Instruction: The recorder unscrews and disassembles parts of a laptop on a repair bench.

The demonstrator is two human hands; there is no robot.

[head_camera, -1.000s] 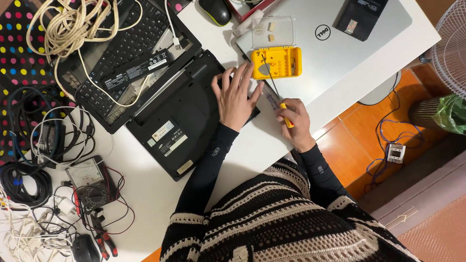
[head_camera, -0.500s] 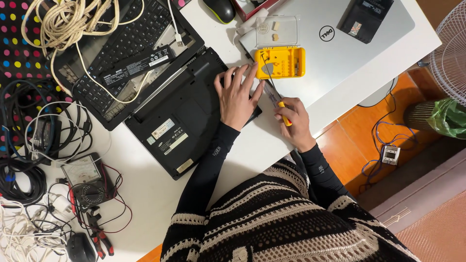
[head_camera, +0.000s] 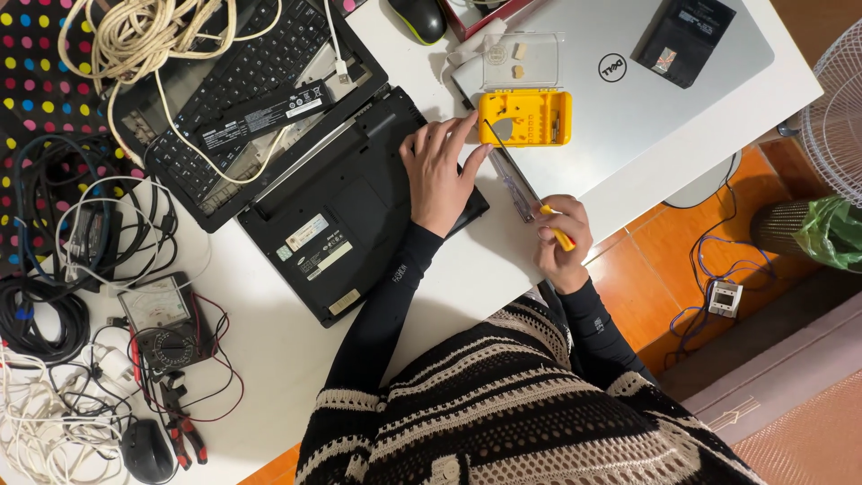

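Note:
My left hand [head_camera: 440, 175] lies flat, fingers spread, on the corner of an upturned black laptop [head_camera: 341, 211] on the white table [head_camera: 260, 332]. My right hand [head_camera: 561, 238] is closed on a yellow-handled screwdriver [head_camera: 558, 235], whose shaft points up toward a yellow bit case [head_camera: 525, 117] with a clear lid. The case rests on the edge of a closed silver laptop [head_camera: 628, 90].
A black keyboard [head_camera: 233, 81] with a battery and a cream cable coil lies at the upper left. A multimeter [head_camera: 162, 323], pliers [head_camera: 184, 431], a mouse [head_camera: 148, 449] and tangled cables fill the left side. A small black box [head_camera: 682, 27] sits on the silver laptop. A fan [head_camera: 835, 108] stands on the floor at right.
The view has shifted slightly. My left hand stays on the black laptop and my right hand keeps the screwdriver in nearly the same place.

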